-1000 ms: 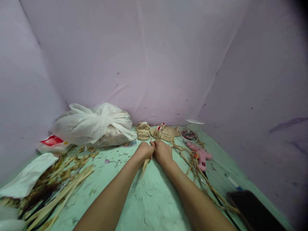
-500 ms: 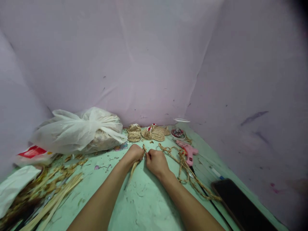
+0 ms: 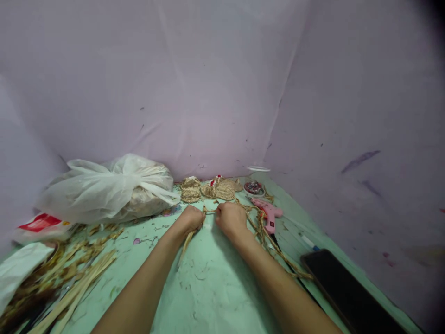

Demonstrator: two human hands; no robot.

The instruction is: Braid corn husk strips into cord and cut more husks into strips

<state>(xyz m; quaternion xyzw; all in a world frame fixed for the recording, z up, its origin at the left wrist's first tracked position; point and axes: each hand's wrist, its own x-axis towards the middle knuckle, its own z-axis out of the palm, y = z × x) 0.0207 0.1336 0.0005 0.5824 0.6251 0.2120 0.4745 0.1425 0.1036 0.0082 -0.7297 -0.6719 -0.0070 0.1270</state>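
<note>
A tan twisted fibre cord (image 3: 210, 211) spans the short gap between my two closed hands. My left hand (image 3: 192, 219) grips one end, and loose flat strands (image 3: 186, 247) hang from beneath it toward the table. My right hand (image 3: 231, 218) is closed on the cord a little way to the right. More knotted cord (image 3: 262, 230) trails from behind that hand along the table to the phone. Small woven slipper-like pieces (image 3: 222, 190) with red and white trim lie beyond the hands, beside another woven piece (image 3: 190, 190).
A bulging white plastic bag (image 3: 114, 188) stands at the back left, with fibre strips (image 3: 79, 287) and scraps in front. On the right lie a pink glue gun (image 3: 267, 211), a round container of beads (image 3: 253, 188) and a dark phone (image 3: 344, 292).
My right hand has moved right, away from the left, so a short stretch of cord now shows between them. The whole view has shifted slightly.
</note>
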